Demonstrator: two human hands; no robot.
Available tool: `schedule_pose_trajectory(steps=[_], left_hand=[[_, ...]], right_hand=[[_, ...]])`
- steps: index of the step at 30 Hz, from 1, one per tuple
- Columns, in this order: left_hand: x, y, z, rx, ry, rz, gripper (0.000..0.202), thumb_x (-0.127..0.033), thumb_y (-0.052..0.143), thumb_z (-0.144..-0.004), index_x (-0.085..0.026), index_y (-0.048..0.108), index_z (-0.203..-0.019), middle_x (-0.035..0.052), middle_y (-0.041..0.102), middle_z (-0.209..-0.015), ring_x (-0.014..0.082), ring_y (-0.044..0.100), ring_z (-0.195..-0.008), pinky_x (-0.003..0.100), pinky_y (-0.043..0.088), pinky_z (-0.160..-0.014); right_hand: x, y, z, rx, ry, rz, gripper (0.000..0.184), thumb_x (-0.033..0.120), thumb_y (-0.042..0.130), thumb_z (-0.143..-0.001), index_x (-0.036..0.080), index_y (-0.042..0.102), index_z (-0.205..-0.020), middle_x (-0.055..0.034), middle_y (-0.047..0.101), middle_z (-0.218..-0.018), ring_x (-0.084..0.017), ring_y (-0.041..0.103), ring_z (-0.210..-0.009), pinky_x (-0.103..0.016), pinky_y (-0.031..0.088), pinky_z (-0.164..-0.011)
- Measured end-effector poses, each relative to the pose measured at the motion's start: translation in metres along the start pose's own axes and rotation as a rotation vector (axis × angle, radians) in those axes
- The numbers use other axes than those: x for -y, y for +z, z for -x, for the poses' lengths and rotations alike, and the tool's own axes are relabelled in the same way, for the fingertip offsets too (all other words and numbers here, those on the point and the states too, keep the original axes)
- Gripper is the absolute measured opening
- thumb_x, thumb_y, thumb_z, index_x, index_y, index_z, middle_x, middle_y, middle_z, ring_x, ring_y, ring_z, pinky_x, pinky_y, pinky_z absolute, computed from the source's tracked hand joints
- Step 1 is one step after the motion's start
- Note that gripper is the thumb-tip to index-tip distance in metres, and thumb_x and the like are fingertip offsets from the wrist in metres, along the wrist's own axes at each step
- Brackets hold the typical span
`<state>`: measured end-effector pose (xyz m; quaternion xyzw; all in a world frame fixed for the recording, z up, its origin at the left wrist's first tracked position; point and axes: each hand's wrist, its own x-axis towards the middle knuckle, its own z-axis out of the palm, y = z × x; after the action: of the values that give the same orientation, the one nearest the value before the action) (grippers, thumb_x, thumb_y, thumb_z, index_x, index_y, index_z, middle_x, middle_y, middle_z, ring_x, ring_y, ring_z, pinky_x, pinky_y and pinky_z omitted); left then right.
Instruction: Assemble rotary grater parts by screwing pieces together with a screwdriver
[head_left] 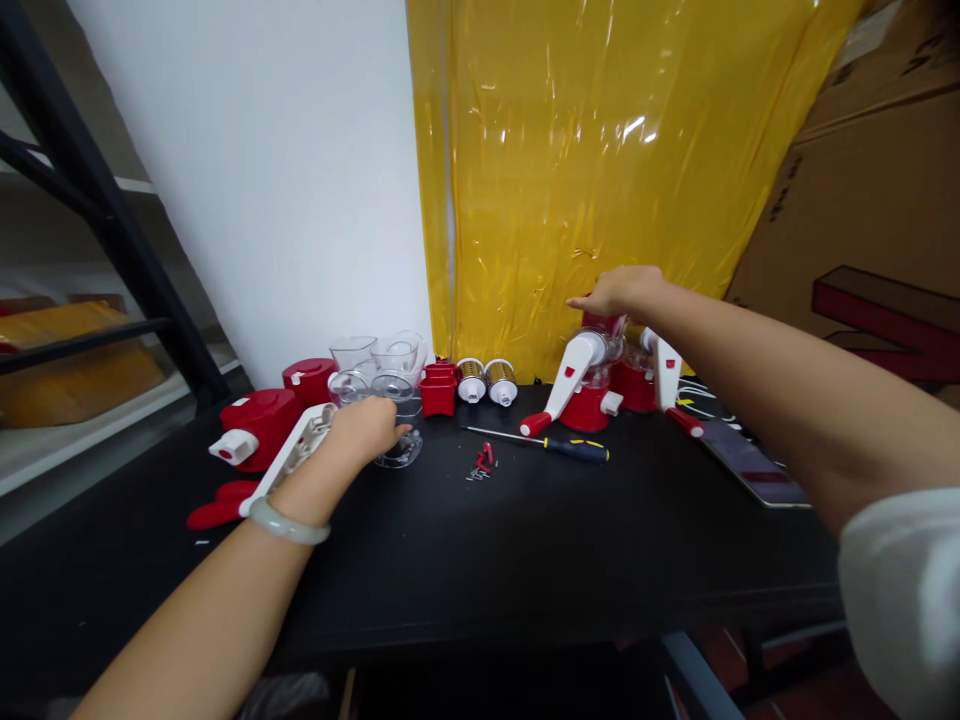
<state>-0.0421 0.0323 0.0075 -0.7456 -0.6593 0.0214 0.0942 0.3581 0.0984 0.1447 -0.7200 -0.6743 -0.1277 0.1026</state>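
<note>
My left hand (367, 428) is closed on a clear plastic grater housing (400, 455) at the left of the table; its far fingers are hidden. Beside that wrist lies a white crank arm (289, 455) with a red handle (217, 508). My right hand (626, 290) reaches to the back right, its fingers closed on the red food pusher (598, 322) on top of an assembled rotary grater (587, 405). A second assembled grater (637, 385) stands right behind it, partly covered by my forearm.
Red grater bases (266, 425), red pushers (439, 388) and two grater drums (471, 380) line the back. A screwdriver (574, 449) and loose screws with small red parts (481, 465) lie mid-table. At right is a tablet (750, 462); a yellow plastic curtain (585, 180) hangs behind.
</note>
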Motion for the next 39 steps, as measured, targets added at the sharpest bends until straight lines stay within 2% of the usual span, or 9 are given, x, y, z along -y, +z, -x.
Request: schedule_pose_trajectory(steps=[2,5,9,13,19,25,31,35,39], left_hand=[[0.000,0.000,0.000,0.004,0.004,-0.002,0.041,-0.046,0.061,-0.092,-0.011,0.077,-0.106,0.0271,0.075,-0.109,0.0435,0.072,-0.103,0.050,0.058,-0.086],[0.000,-0.001,0.000,0.007,0.006,-0.018,0.042,-0.047,0.058,-0.094,-0.011,0.077,-0.106,0.0269,0.074,-0.110,0.0433,0.072,-0.104,0.050,0.058,-0.085],[-0.001,-0.003,0.001,0.002,0.006,-0.018,0.045,-0.048,0.056,-0.095,-0.009,0.076,-0.108,0.0267,0.074,-0.111,0.0436,0.071,-0.104,0.052,0.058,-0.085],[-0.002,-0.004,0.002,0.009,-0.002,-0.005,0.047,-0.048,0.055,-0.095,-0.009,0.076,-0.108,0.0270,0.074,-0.112,0.0438,0.071,-0.105,0.051,0.058,-0.085],[-0.001,-0.004,0.001,0.016,0.001,-0.015,0.049,-0.050,0.053,-0.096,-0.008,0.076,-0.109,0.0279,0.074,-0.110,0.0444,0.071,-0.104,0.052,0.058,-0.085],[-0.001,-0.004,0.001,0.003,-0.010,0.008,0.047,-0.049,0.055,-0.094,-0.010,0.076,-0.109,0.0276,0.074,-0.111,0.0445,0.071,-0.105,0.053,0.057,-0.085],[0.000,-0.003,0.003,-0.026,0.001,0.017,0.044,-0.049,0.057,-0.093,-0.011,0.076,-0.105,0.0275,0.074,-0.108,0.0439,0.072,-0.103,0.051,0.057,-0.084],[0.001,-0.004,0.004,-0.039,0.005,0.046,0.040,-0.046,0.064,-0.089,-0.011,0.076,-0.105,0.0286,0.074,-0.108,0.0458,0.071,-0.103,0.052,0.056,-0.084],[0.001,-0.007,0.006,-0.021,0.005,0.023,0.041,-0.046,0.062,-0.090,-0.011,0.076,-0.105,0.0271,0.073,-0.111,0.0448,0.071,-0.102,0.051,0.057,-0.082]], right_hand=[[0.000,-0.001,0.001,0.093,0.088,-0.010,0.061,0.068,0.063,-0.083,0.018,0.072,-0.117,-0.0217,0.071,-0.116,-0.040,0.064,-0.113,-0.050,0.053,-0.088],[0.000,0.000,0.001,0.200,0.036,-0.155,0.054,0.047,0.066,-0.086,0.019,0.063,-0.133,-0.0186,0.069,-0.124,-0.033,0.068,-0.107,-0.042,0.057,-0.081],[-0.004,-0.002,0.001,0.249,-0.024,-0.195,0.046,0.026,0.070,-0.081,0.019,0.066,-0.126,-0.0143,0.073,-0.114,-0.028,0.070,-0.095,-0.036,0.057,-0.074],[-0.007,-0.010,0.004,0.224,-0.016,-0.195,0.034,0.030,0.075,-0.080,0.020,0.071,-0.112,-0.0101,0.074,-0.100,-0.024,0.071,-0.087,-0.032,0.056,-0.070],[0.002,-0.017,0.010,0.216,-0.005,-0.146,0.025,0.035,0.073,-0.082,0.020,0.074,-0.101,-0.0099,0.075,-0.095,-0.024,0.071,-0.083,-0.031,0.055,-0.063],[0.033,-0.023,0.018,0.212,0.064,-0.120,0.029,0.040,0.070,-0.081,0.016,0.076,-0.095,-0.0132,0.074,-0.083,-0.027,0.072,-0.078,-0.035,0.057,-0.061],[0.065,-0.029,0.028,0.182,0.048,-0.062,0.032,0.045,0.069,-0.082,0.017,0.077,-0.096,-0.0142,0.074,-0.082,-0.029,0.072,-0.074,-0.037,0.058,-0.058],[0.066,-0.033,0.025,0.207,0.048,-0.040,0.036,0.048,0.070,-0.082,0.016,0.077,-0.097,-0.0148,0.073,-0.083,-0.031,0.073,-0.078,-0.039,0.059,-0.062],[0.059,-0.042,0.022,0.144,0.036,-0.041,0.040,0.051,0.066,-0.085,0.018,0.077,-0.103,-0.0158,0.074,-0.085,-0.032,0.072,-0.080,-0.041,0.058,-0.062]])
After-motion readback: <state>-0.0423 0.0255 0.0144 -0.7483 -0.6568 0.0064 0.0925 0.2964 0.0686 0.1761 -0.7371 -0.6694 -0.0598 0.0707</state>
